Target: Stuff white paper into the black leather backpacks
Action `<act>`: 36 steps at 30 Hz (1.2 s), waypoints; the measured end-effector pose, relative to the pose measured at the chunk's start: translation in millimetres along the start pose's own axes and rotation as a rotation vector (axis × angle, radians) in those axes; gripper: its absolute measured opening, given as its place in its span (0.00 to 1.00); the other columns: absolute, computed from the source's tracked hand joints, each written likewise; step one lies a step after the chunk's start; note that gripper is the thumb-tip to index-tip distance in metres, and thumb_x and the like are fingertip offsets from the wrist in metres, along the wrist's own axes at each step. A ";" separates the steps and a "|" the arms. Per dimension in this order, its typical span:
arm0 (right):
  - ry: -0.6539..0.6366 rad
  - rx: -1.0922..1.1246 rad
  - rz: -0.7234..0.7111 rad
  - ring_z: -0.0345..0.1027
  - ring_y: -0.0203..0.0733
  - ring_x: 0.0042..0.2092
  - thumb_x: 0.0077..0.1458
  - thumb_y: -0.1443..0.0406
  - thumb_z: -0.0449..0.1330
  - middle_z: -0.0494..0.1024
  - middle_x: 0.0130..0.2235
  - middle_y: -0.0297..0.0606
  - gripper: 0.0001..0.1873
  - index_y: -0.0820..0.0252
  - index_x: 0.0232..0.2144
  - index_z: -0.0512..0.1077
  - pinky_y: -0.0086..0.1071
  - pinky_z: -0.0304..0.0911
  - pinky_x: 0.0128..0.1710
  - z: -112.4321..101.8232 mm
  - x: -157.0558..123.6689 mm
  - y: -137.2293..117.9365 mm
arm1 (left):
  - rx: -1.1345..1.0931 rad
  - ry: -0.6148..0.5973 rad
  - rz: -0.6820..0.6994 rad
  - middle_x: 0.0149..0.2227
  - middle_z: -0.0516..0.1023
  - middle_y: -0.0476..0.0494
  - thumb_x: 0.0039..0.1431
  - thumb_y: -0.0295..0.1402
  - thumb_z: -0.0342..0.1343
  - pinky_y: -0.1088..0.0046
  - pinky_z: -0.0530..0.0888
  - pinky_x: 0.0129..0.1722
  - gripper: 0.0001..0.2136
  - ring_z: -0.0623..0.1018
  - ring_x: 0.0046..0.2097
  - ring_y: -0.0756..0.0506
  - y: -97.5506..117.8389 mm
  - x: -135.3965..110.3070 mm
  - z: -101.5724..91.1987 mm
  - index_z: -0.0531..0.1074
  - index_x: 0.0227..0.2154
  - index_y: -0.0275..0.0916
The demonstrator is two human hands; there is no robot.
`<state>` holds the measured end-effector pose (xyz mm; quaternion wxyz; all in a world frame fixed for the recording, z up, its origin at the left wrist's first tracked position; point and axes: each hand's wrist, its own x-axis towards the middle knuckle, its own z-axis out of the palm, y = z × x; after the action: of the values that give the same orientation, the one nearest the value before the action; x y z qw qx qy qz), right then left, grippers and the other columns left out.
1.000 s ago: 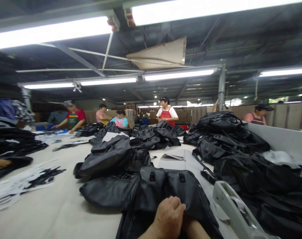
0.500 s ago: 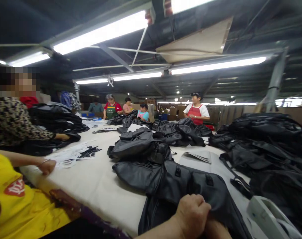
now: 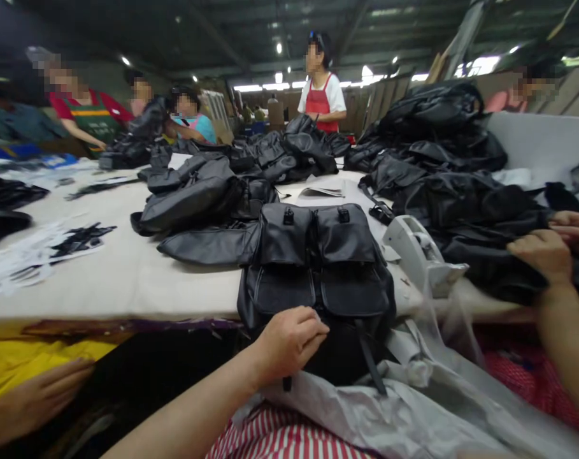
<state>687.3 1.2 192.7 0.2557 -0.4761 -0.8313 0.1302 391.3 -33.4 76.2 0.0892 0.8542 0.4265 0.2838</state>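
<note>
1. Left hand (image 3: pixel 289 342): fingers (image 3: pixel 313 326) curled on the black leather backpack (image 3: pixel 318 255), grip unclear; backpack at the tabletop (image 3: pixel 112 280) edge, pockets up.
2. Right hand (image 3: pixel 544 255): resting on heaped black bags (image 3: pixel 475 210), grip unclear.
3. Background: worker in red apron (image 3: pixel 320 95).

The backpack (image 3: pixel 318 280) is black (strap (image 3: pixel 369 357) too), the cloth (image 3: pixel 289 440) below red-and-white striped, the plastic sheet (image 3: pixel 389 408) pale grey.

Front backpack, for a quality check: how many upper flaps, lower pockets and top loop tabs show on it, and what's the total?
Black backpack:
Upper pocket flaps: 2
Lower front pockets: 2
Top loop tabs: 2
Total: 6
</note>
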 end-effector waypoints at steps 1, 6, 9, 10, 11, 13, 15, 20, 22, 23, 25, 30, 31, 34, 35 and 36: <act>0.030 -0.073 0.005 0.72 0.47 0.38 0.57 0.60 0.49 0.70 0.21 0.28 0.14 0.41 0.35 0.76 0.32 0.70 0.23 -12.1 12.6 21.6 | -0.007 -0.067 -0.013 0.35 0.72 0.45 0.64 0.33 0.48 0.73 0.69 0.38 0.09 0.71 0.38 0.48 7.1 -14.7 2.0 0.72 0.39 0.36; 0.096 -0.351 -0.111 0.72 0.49 0.33 0.53 0.59 0.47 0.59 0.12 0.32 0.21 0.51 0.13 0.68 0.31 0.63 0.21 -56.0 82.4 134.2 | 0.094 -0.331 -0.146 0.41 0.72 0.47 0.51 0.46 0.63 0.68 0.67 0.43 0.23 0.71 0.42 0.44 28.8 -67.3 23.0 0.68 0.47 0.42; 0.160 -0.302 -0.148 0.72 0.48 0.30 0.53 0.60 0.44 0.57 0.12 0.33 0.23 0.52 0.09 0.64 0.32 0.62 0.20 -36.4 64.8 115.7 | 0.123 -0.383 -0.094 0.34 0.72 0.52 0.57 0.34 0.59 0.71 0.65 0.40 0.05 0.71 0.38 0.48 37.7 -79.1 29.1 0.70 0.35 0.42; 0.169 -0.265 -0.163 0.72 0.48 0.30 0.54 0.61 0.41 0.57 0.13 0.35 0.25 0.51 0.10 0.65 0.32 0.61 0.21 -20.0 45.0 91.8 | 0.107 -0.386 -0.047 0.32 0.71 0.52 0.58 0.31 0.57 0.71 0.64 0.38 0.02 0.70 0.37 0.49 41.7 -80.3 27.5 0.70 0.32 0.41; 0.107 -0.174 -0.177 0.71 0.51 0.33 0.52 0.60 0.50 0.65 0.17 0.33 0.16 0.49 0.17 0.71 0.36 0.65 0.21 -0.2 20.2 62.8 | 0.079 -0.384 0.007 0.31 0.71 0.53 0.58 0.31 0.57 0.72 0.63 0.37 0.03 0.70 0.36 0.49 46.3 -80.6 23.8 0.69 0.30 0.41; -0.167 -0.011 -0.210 0.69 0.53 0.41 0.51 0.59 0.58 0.73 0.30 0.35 0.06 0.47 0.32 0.75 0.40 0.69 0.30 42.6 -34.3 2.9 | 0.006 -0.368 0.111 0.29 0.70 0.54 0.59 0.33 0.57 0.73 0.62 0.34 0.04 0.70 0.34 0.51 56.1 -79.2 11.0 0.69 0.30 0.42; -0.279 0.029 -0.254 0.68 0.51 0.44 0.50 0.57 0.62 0.74 0.38 0.35 0.12 0.48 0.39 0.73 0.40 0.69 0.36 78.0 -78.8 -40.3 | -0.060 -0.335 0.123 0.29 0.71 0.54 0.61 0.34 0.54 0.75 0.62 0.32 0.04 0.70 0.32 0.52 64.2 -75.6 -7.0 0.69 0.32 0.42; -0.339 0.025 -0.265 0.68 0.48 0.42 0.52 0.68 0.53 0.74 0.40 0.39 0.15 0.57 0.42 0.72 0.42 0.64 0.43 92.4 -90.7 -44.7 | -0.119 0.022 -0.079 0.30 0.71 0.51 0.64 0.29 0.47 0.77 0.65 0.33 0.08 0.71 0.32 0.52 62.4 -53.3 -56.8 0.71 0.34 0.39; -0.244 -0.003 -0.215 0.68 0.47 0.40 0.47 0.71 0.48 0.74 0.38 0.38 0.18 0.57 0.39 0.72 0.40 0.64 0.42 75.8 -67.6 -31.8 | -0.058 0.192 -0.103 0.30 0.72 0.50 0.63 0.29 0.48 0.78 0.66 0.34 0.08 0.72 0.33 0.51 56.3 -37.2 -74.6 0.72 0.33 0.38; -0.154 -0.025 -0.190 0.68 0.47 0.39 0.45 0.71 0.46 0.74 0.37 0.37 0.20 0.58 0.38 0.71 0.38 0.64 0.39 65.5 -54.5 -28.1 | -0.007 0.266 -0.100 0.30 0.72 0.51 0.63 0.29 0.48 0.79 0.66 0.35 0.07 0.72 0.33 0.51 53.7 -28.2 -82.6 0.72 0.33 0.38; 0.088 -0.091 -0.162 0.69 0.46 0.35 0.44 0.70 0.46 0.74 0.34 0.35 0.19 0.58 0.37 0.71 0.34 0.63 0.34 43.7 -28.8 -28.5 | 0.115 0.381 -0.086 0.31 0.73 0.51 0.63 0.31 0.49 0.79 0.67 0.37 0.07 0.73 0.34 0.51 50.2 -10.3 -96.3 0.72 0.34 0.38; 0.553 -0.256 -0.257 0.70 0.47 0.37 0.52 0.65 0.50 0.76 0.35 0.37 0.14 0.58 0.38 0.72 0.32 0.62 0.34 3.1 15.2 -60.2 | 0.412 0.391 -0.115 0.38 0.72 0.48 0.58 0.46 0.53 0.74 0.68 0.42 0.19 0.73 0.40 0.47 42.0 14.9 -121.5 0.70 0.43 0.36; 0.582 -0.291 -0.293 0.70 0.48 0.39 0.53 0.64 0.50 0.75 0.38 0.38 0.15 0.59 0.40 0.72 0.33 0.61 0.36 -0.4 21.0 -67.2 | 0.473 0.414 -0.144 0.38 0.72 0.49 0.59 0.45 0.53 0.74 0.68 0.42 0.17 0.73 0.40 0.47 38.2 14.6 -127.4 0.70 0.42 0.37; 0.565 -0.453 -0.376 0.69 0.50 0.40 0.55 0.62 0.51 0.75 0.41 0.40 0.15 0.60 0.43 0.71 0.35 0.60 0.37 -0.6 39.0 -82.2 | 0.624 0.647 -0.255 0.35 0.72 0.49 0.62 0.38 0.51 0.75 0.68 0.42 0.10 0.73 0.39 0.48 21.9 3.2 -152.1 0.72 0.35 0.37; 0.533 -0.508 -0.395 0.69 0.50 0.39 0.56 0.62 0.52 0.75 0.41 0.40 0.14 0.60 0.43 0.71 0.36 0.59 0.38 2.4 46.3 -84.8 | 0.663 0.746 -0.288 0.35 0.72 0.49 0.62 0.37 0.51 0.75 0.68 0.41 0.09 0.73 0.39 0.48 15.3 -3.9 -162.1 0.72 0.34 0.37; 0.497 -0.562 -0.407 0.68 0.50 0.39 0.57 0.62 0.52 0.75 0.40 0.41 0.13 0.60 0.43 0.70 0.37 0.58 0.38 6.7 54.6 -85.9 | 0.701 0.829 -0.320 0.35 0.72 0.49 0.62 0.38 0.51 0.74 0.68 0.41 0.10 0.72 0.39 0.48 8.4 -12.2 -172.2 0.72 0.34 0.36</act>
<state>598.5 4.2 243.1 0.3293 -0.3704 -0.8245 -0.2732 294.6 -63.6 216.1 -0.3326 0.5745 0.6189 0.4199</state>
